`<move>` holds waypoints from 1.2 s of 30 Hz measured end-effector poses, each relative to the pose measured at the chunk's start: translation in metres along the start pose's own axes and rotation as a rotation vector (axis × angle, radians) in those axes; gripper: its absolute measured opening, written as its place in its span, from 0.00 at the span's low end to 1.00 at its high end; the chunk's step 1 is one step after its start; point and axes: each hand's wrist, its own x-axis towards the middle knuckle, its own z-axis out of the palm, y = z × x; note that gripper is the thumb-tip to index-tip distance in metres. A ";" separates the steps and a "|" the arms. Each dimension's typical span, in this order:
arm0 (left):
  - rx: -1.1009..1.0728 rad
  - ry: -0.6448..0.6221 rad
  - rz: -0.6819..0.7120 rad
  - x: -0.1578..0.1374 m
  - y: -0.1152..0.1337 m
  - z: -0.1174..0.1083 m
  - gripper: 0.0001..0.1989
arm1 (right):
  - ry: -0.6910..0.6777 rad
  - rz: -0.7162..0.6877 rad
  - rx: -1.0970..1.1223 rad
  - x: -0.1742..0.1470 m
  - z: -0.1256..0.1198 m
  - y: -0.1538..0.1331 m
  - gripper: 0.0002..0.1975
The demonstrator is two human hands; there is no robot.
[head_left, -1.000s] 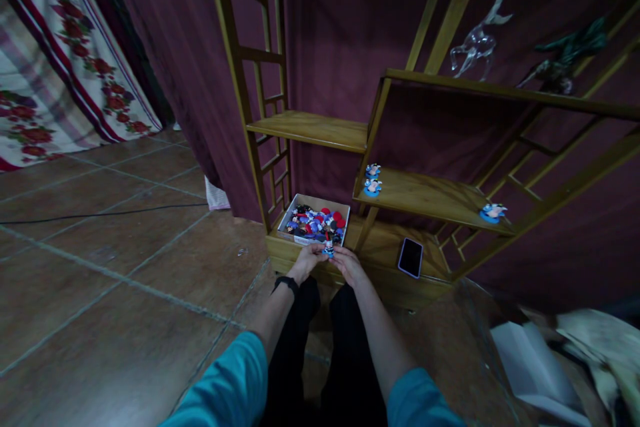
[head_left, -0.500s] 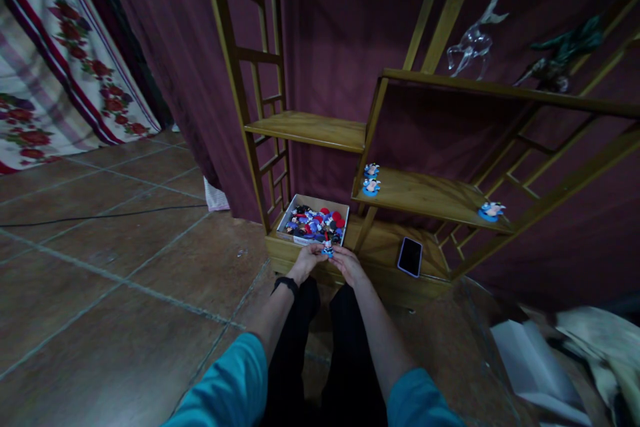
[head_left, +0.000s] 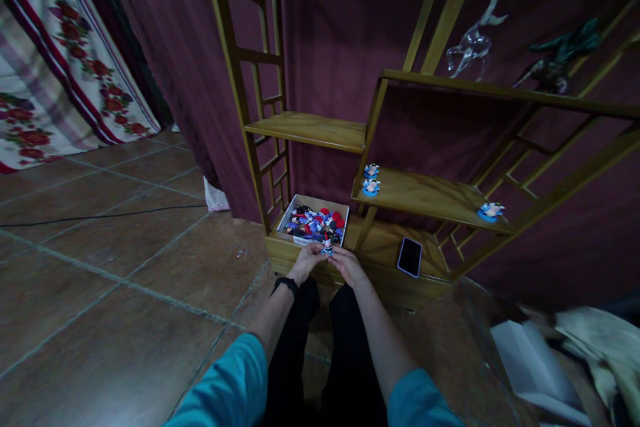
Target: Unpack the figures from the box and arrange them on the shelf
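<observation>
Between my two hands is a small figurine [head_left: 327, 244] with a red top, a white middle and a blue base. The fingertips of my left hand [head_left: 308, 263] grip its left side, and those of my right hand [head_left: 348, 264] close on its right side. Just behind it, a shallow cardboard box [head_left: 285, 221] holds a jumble of red, blue, white and black figurines. Two blue-based figurines [head_left: 371, 187] stand at the left end of the middle shelf [head_left: 425, 195]. Another such figurine [head_left: 491, 211] is at that shelf's right end.
A phone [head_left: 410, 257] lies on the bottom board to the right. Above, a clear glass deer [head_left: 473, 47] and a dark green sculpture [head_left: 563, 57] stand on the upper shelf. Wooden uprights [head_left: 235, 73] frame the left side. A white box [head_left: 537, 363] sits on the floor at right.
Almost nothing differs. The figurine in my fingers appears very slightly higher or tilted; both hands stay in the same place.
</observation>
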 end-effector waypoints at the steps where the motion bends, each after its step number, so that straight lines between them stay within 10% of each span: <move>1: -0.002 -0.003 -0.003 0.000 0.000 0.000 0.18 | 0.006 -0.001 0.005 0.000 0.000 0.000 0.16; 36: -0.018 -0.032 -0.114 -0.004 0.009 0.005 0.17 | 0.074 0.071 -0.085 -0.002 0.001 -0.003 0.14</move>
